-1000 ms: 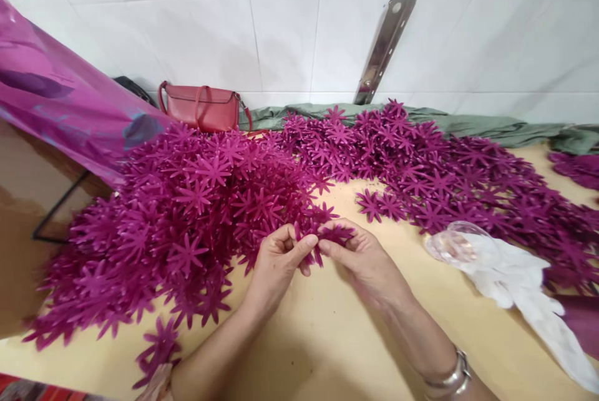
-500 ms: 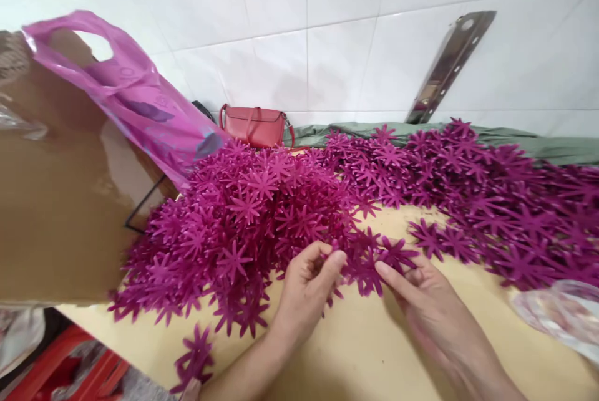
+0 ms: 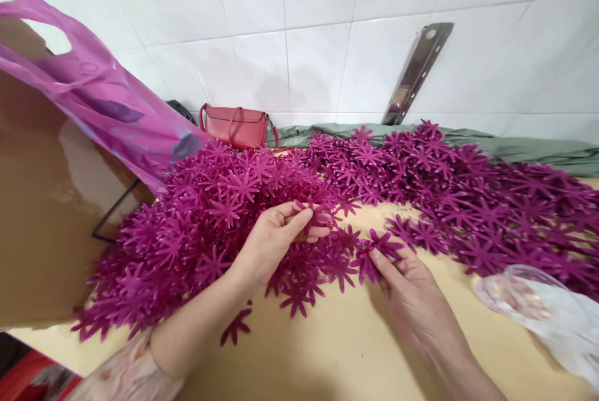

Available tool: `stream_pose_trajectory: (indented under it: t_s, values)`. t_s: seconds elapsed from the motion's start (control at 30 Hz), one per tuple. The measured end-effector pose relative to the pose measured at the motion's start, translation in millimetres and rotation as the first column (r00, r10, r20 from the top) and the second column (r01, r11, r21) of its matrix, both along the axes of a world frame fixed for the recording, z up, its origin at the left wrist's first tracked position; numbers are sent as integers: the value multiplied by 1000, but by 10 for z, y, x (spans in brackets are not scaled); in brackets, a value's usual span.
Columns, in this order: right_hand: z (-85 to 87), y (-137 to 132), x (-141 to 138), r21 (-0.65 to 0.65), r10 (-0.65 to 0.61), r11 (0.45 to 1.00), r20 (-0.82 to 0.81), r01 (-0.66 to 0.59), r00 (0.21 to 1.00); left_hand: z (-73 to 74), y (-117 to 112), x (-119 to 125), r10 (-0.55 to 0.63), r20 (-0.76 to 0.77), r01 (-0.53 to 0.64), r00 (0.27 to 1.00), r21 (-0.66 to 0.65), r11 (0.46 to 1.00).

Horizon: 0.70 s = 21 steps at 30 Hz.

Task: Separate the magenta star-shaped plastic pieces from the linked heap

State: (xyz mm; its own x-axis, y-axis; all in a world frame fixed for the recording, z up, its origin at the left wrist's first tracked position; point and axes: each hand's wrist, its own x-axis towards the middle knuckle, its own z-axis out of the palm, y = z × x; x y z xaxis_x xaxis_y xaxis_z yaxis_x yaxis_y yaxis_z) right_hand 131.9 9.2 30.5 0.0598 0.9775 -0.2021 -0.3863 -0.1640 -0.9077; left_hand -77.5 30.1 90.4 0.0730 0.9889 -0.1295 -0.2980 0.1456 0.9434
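The left hand (image 3: 274, 240) sits at the centre of the frame, its thumb and fingers closed together in a pinch on one purple flower piece (image 3: 324, 211) at the near edge of the big heap of flower pieces (image 3: 219, 207). The heap fills the middle left of the frame and spills onto the table (image 3: 337, 345). Just right of centre, the right hand (image 3: 407, 285) lies low over the table with its fingers stretched toward a second flower piece (image 3: 381, 244). Its fingertips touch that piece, but it is not possible to tell whether they grip it or only rest against it. Between the two hands, a few loose flat pieces overlap on the table, and a lone flower piece (image 3: 235, 327) lies apart at lower centre, beside the left forearm. A pale patterned sleeve (image 3: 126, 379) shows at the bottom left. A long band of flower pieces (image 3: 468, 195) curves from the upper middle of the frame to the right edge. At the lower right, a crumpled clear plastic bag (image 3: 547, 310) rests on the table. A shiny pink plastic bag (image 3: 107, 108) hangs over a brown cardboard box (image 3: 42, 226) at the left. Behind the heap, a red handbag (image 3: 236, 126) stands against the white tiled wall (image 3: 318, 27). A green cloth (image 3: 515, 150) runs along the foot of the wall, and a metal bracket (image 3: 414, 73) leans there at the upper right.
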Motion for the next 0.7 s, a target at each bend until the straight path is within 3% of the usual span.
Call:
stream_pose_trajectory:
  t_s: [0.17, 0.3, 0.43, 0.5, 0.6, 0.7]
  values:
    - [46, 4, 8, -36, 1, 999, -30, -2, 1000, 315, 344, -132, -72, -284, 114, 956, 131, 985]
    - [90, 15, -1, -41, -42, 998, -24, 41, 999, 481, 426, -202, -91, -472, 198, 877, 181, 963]
    - [64, 25, 5, -15, -37, 999, 11, 37, 999, 438, 255, -293, -73, -625, 242, 777, 189, 952]
    - [38, 33, 13, -1, -22, 1000, 18, 22, 1000, 364, 113, -358, 26, -718, 222, 696, 248, 943]
    - [15, 46, 18, 22, -20, 1000, 16, 19, 1000, 270, -98, -471, 82, -851, 301, 518, 271, 915]
    - [2, 56, 11, 67, -47, 997, 15, 46, 999, 264, -270, -573, 120, -927, 412, 355, 270, 871]
